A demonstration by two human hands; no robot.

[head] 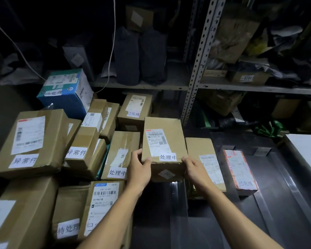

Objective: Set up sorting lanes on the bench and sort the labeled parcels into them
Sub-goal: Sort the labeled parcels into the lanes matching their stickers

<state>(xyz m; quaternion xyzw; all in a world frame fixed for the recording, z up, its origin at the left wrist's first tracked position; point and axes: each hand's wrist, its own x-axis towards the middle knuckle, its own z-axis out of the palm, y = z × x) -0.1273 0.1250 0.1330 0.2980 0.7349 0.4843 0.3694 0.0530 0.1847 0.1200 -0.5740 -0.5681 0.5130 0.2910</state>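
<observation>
Dark desk (269,203) carries dividers forming lanes. Unsorted boxes (34,141) crowd its left. Held box (164,141), label up for reading, hangs over a lane; left grip (139,169) and right grip (196,170) clasp its near corners.

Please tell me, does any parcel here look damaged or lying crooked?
Yes. The blue box at the back left sits tilted on top of other cartons. The flat parcel marked 已完成 on the dark tray looks worn, its wrapping crinkled. The carton gripped by the left hand and right hand looks intact.
</observation>
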